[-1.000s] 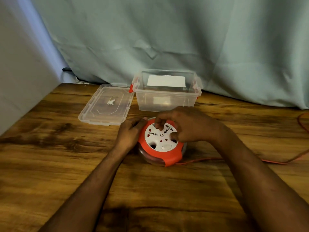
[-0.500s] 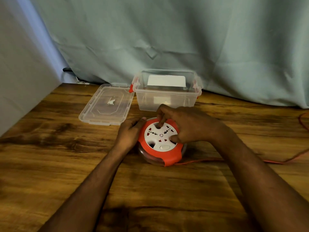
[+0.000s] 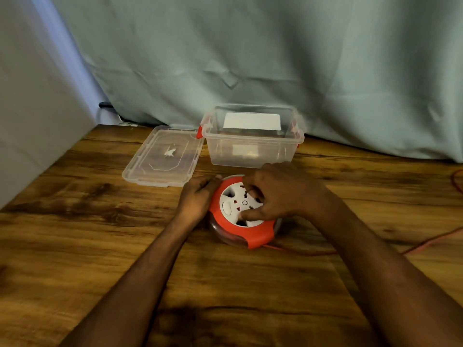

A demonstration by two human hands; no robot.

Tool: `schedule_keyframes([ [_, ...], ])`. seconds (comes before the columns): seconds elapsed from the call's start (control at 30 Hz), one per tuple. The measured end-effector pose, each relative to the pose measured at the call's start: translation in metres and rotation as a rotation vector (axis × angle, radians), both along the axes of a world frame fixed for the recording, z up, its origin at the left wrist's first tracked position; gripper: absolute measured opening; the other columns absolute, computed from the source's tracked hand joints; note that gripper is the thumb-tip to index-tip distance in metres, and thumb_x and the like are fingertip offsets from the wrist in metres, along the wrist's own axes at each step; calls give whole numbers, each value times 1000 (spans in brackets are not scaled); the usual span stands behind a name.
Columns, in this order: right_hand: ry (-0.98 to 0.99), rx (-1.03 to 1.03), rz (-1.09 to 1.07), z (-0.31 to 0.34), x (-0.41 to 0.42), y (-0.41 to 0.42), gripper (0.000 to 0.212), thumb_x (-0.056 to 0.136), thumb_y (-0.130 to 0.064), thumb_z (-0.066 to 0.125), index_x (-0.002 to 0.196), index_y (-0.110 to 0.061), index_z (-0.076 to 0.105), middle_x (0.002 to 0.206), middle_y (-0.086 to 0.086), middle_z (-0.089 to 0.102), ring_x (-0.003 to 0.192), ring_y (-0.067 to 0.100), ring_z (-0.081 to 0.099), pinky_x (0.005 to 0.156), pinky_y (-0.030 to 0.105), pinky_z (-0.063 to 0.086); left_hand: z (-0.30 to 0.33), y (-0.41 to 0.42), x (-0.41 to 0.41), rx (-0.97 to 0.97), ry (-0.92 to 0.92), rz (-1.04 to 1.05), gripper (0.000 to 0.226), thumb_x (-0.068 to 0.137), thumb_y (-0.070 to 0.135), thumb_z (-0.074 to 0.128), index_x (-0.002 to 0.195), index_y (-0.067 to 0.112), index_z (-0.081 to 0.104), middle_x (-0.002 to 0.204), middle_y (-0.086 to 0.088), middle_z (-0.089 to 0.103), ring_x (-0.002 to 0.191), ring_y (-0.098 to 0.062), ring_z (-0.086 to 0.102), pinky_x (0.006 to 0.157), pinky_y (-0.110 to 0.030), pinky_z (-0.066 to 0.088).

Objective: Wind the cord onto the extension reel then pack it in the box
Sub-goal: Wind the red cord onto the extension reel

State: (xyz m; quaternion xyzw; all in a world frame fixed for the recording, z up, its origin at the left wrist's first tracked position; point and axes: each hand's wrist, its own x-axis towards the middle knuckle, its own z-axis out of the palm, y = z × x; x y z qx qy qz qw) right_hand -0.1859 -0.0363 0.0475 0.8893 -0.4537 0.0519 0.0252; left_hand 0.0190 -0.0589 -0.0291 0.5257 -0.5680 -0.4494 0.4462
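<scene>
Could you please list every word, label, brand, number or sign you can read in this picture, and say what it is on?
No text can be read.
White label on the clear box: looks blank.
Smaller label on the box's front wall: too blurred to read.
White mark on the lid: a scrap or smudge, no letters.
Reel face: only socket holes and a small ring mark, no legible writing.

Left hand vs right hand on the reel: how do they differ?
The left hand grips the reel at its orange side rim; the right hand lies on top, fingers curled into the white face's recesses. The left leaves the face visible; the right hides part. Both touch the reel.
</scene>
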Motion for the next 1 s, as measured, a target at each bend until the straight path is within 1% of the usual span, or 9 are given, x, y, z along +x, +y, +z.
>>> schedule_keyframes([
  [0.13,-36,-19,-7,-5,8,2,54,73,-78,61,59,-35,32,57,-21,37,52,0,39,50,20,24,-1,-1,0,3,0,-1,29,106,26,53,111,12,78,101,-6,81,91,-22,78,86,-41,62],
  [0.2,-108,28,-20,-7,12,3,45,82,-68,61,58,-36,39,62,-19,54,52,0,47,51,20,35,-2,-1,-1,0,6,-2,28,106,27,52,109,18,78,101,-2,81,90,-19,79,85,-38,63],
  [0.27,-153,61,-44,-2,11,1,31,90,-58,58,75,-32,65,82,-12,72,61,1,60,53,15,42,-2,0,-1,-14,7,1,27,106,27,52,105,23,78,97,1,82,87,-16,79,82,-35,63],
  [0.33,-163,95,-25,6,2,0,16,88,-43,67,101,-35,70,93,-16,70,71,-5,61,52,8,35,-1,0,-1,-26,2,4,27,106,26,53,103,20,80,93,-1,82,83,-18,79,77,-35,62],
  [0.47,-177,282,23,13,-6,1,60,77,-13,76,126,-41,56,101,-29,58,86,-29,44,52,2,40,0,0,0,-46,-24,-4,29,106,25,53,94,21,80,86,-3,81,78,-21,78,71,-36,61],
  [0.6,-87,228,-7,11,-5,0,64,79,-22,79,131,-47,51,126,-20,60,80,-10,46,55,9,33,0,1,1,-42,-20,5,29,106,27,53,96,22,80,84,-1,82,75,-18,78,67,-31,59],
  [0.77,-54,260,-12,7,-5,-2,71,80,-25,78,138,-48,44,130,-11,60,77,-4,47,55,12,32,-5,-1,3,-44,29,13,32,105,26,55,92,11,81,82,-15,80,81,-42,75,75,-52,59],
  [0.9,-31,191,-5,4,-5,0,70,78,-30,80,136,-48,46,132,-12,60,103,6,56,58,12,29,-6,-1,3,-52,41,-5,32,106,24,54,94,15,81,83,-13,80,81,-38,76,77,-49,58],
  [1.0,-27,133,17,5,-5,1,70,74,-37,82,135,-46,48,130,-15,62,107,8,57,62,10,27,-5,0,4,-57,38,-7,34,107,26,52,92,15,81,79,-13,79,75,-34,75,73,-46,58],
])
